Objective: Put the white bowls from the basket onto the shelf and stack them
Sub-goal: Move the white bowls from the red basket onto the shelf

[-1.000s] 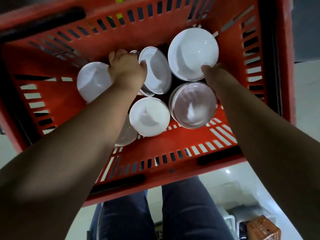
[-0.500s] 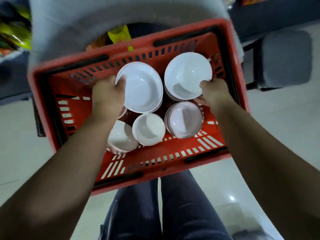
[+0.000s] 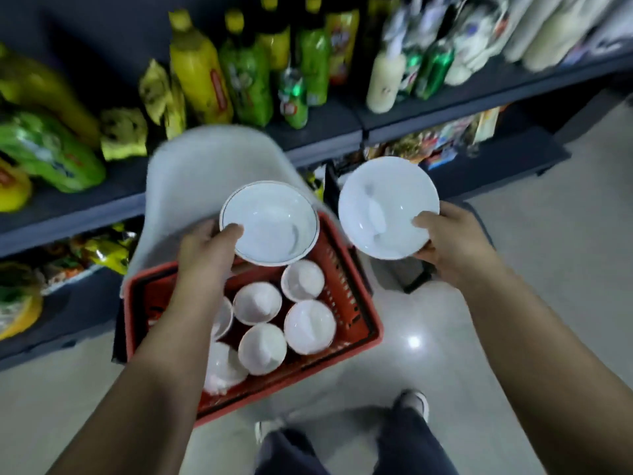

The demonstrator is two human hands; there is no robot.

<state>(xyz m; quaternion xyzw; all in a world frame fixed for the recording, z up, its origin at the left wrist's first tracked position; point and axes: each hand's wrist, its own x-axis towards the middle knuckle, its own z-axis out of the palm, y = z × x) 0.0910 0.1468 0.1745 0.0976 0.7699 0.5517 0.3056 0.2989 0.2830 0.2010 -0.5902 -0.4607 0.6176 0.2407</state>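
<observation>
While the left hand [image 3: 205, 250] and right hand [image 3: 452, 246] each pinch a white bowl's rim, fingers closed, above the basket [image 3: 356, 303], keep both level toward the shelf [image 3: 322, 132].

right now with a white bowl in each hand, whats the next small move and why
Probably carry the plain bowl in the right hand forward and set it on the bare patch of shelf ahead. Both hands hold bowls lifted clear of the basket, the left hand gripping the rimmed bowl, so one must land first to stack on.
</observation>
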